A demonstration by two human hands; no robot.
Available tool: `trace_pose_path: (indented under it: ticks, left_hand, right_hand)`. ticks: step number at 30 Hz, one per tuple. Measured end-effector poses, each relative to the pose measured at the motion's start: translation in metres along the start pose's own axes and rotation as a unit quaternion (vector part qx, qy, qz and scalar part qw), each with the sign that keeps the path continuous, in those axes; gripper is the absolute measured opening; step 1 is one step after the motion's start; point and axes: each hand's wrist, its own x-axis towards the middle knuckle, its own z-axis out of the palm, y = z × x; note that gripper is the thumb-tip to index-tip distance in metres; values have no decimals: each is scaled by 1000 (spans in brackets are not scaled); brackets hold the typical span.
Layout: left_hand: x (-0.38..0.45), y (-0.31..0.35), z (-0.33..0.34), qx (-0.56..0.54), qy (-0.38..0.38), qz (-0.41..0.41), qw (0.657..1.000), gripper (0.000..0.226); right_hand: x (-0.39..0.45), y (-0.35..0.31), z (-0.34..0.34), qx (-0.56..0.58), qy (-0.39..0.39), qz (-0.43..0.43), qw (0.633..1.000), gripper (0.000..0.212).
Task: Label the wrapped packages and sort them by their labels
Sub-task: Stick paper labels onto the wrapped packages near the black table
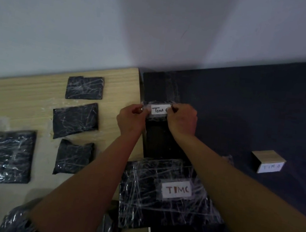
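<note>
A white paper label [159, 110] with handwritten letters sits under clear tape on a small black wrapped package [157, 116] at the seam between the two tables. My left hand [131, 120] pinches the tape at the label's left end. My right hand [182, 119] presses its right end. Nearer to me lies a larger black wrapped package [164, 210] with a white label [177, 190] reading "TIMC". Three small unlabelled wrapped packages [84, 87] [75, 120] [74, 157] lie in a column on the wooden table, and a big one [1, 156] lies to the left.
The light wooden table [26, 99] is on the left and a dark surface [253, 112] on the right. A small wooden block [268, 161] with a white label stands on the dark surface at the right. More wrapped bundles [14, 220] lie at the bottom left. A wall runs behind.
</note>
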Motion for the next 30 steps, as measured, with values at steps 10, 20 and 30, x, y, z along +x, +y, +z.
trace_pose_path:
  ticks: [10,20,30]
  left_hand:
    - [-6,1,1,50,-5,51,997,27]
    - [-6,4,3,47,-27,58,997,29]
    - [-3,1,4,-2,3,-3,1000,27]
  right_hand:
    - [10,-7,5,79,-9,157,984,24]
    - [5,1,5,122,-26,131,984,33]
    - [9,5,3,165,-10,160,973,11]
